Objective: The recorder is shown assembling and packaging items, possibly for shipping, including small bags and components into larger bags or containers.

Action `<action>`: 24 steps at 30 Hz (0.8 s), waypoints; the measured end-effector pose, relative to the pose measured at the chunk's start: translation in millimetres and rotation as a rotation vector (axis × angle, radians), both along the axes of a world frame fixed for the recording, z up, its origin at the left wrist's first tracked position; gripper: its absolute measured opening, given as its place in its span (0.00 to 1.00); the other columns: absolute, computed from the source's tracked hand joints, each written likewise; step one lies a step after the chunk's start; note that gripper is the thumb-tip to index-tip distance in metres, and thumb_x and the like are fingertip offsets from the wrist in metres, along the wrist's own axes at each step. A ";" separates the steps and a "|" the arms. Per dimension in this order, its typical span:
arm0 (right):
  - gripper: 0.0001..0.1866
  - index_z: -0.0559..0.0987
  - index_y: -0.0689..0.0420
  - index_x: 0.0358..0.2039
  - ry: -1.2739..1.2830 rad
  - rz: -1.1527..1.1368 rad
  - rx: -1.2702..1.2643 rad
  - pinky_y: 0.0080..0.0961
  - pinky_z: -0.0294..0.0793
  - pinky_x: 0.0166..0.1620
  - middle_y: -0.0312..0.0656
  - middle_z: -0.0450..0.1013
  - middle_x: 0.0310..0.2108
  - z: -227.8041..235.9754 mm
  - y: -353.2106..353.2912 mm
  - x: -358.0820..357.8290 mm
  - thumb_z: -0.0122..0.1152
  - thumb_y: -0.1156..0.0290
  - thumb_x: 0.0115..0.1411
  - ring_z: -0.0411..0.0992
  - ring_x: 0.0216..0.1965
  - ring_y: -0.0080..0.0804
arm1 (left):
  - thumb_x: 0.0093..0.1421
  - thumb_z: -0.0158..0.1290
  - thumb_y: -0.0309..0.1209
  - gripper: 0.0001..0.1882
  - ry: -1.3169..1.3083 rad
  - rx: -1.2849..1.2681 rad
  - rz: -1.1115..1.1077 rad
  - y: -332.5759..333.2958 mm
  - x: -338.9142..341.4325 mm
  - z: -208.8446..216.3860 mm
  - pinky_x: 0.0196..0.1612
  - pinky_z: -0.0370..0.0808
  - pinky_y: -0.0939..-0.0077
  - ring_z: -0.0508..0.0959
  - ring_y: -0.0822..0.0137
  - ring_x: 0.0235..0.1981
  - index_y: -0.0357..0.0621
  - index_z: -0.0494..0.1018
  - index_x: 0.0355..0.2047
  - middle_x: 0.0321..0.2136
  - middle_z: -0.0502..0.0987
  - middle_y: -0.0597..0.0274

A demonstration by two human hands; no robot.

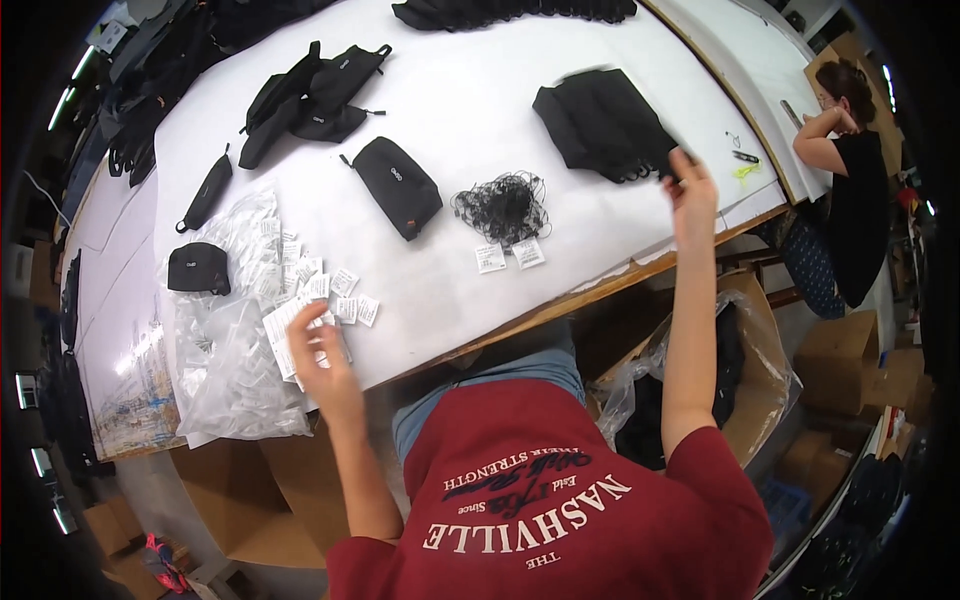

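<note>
My right hand (pixel 692 190) is at the near right corner of a stack of black fabric pouches (pixel 605 120), with its fingers closed on that corner. The stack's far edge is blurred. My left hand (pixel 320 355) hovers over white printed labels (pixel 312 290) beside a clear plastic bag (pixel 240 350) full of more labels. Its fingers are apart, and nothing shows in them. Between my hands lie a tangle of thin black cords (pixel 500 208) and two loose white tags (pixel 508 256). A black zip pouch (pixel 397 187) rests left of the cords.
Further back lies a heap of black bags (pixel 315 100). A slim black pouch (pixel 206 195) and a small black pouch (pixel 198 268) sit at the left. Below the table's wooden edge (pixel 600 290) stands a plastic-lined carton (pixel 757 370). Another person (pixel 850 180) sits at the right.
</note>
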State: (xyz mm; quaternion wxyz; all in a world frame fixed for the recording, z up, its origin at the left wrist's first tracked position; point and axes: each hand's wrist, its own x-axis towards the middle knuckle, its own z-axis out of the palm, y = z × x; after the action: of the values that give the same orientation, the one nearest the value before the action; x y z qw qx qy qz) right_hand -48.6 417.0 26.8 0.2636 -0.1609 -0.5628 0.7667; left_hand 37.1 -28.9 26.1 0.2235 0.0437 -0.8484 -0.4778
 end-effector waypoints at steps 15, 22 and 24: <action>0.23 0.71 0.57 0.43 -0.521 -0.187 -0.124 0.24 0.73 0.27 0.45 0.71 0.33 -89.8 145.3 -130.2 0.69 0.66 0.49 0.73 0.29 0.31 | 0.59 0.51 0.49 0.35 -0.351 -0.674 0.375 -91.6 -24.1 -59.7 0.56 0.59 0.55 0.62 0.47 0.53 0.33 0.60 0.56 0.51 0.63 0.46; 0.10 0.78 0.56 0.33 -0.026 -0.211 0.771 0.22 0.70 0.32 0.38 0.75 0.27 -65.2 48.4 -82.9 0.63 0.63 0.55 0.72 0.28 0.24 | 0.57 0.55 0.43 0.31 -0.183 -0.774 0.436 -84.6 -27.1 -57.9 0.53 0.61 0.55 0.64 0.49 0.49 0.36 0.63 0.55 0.50 0.64 0.47; 0.09 0.79 0.55 0.32 -0.047 0.223 0.959 0.21 0.68 0.31 0.35 0.75 0.26 -55.5 -12.2 -61.5 0.65 0.65 0.53 0.71 0.27 0.24 | 0.56 0.55 0.40 0.28 -0.159 -0.762 0.447 -81.1 -26.7 -50.8 0.52 0.62 0.56 0.66 0.49 0.48 0.36 0.64 0.53 0.47 0.66 0.48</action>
State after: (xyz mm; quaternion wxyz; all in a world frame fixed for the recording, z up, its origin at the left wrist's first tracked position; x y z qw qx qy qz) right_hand -110.1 404.8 -28.7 0.2115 0.0228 -0.8718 0.4412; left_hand 10.4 -110.0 -24.7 0.2555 0.1770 -0.9481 -0.0664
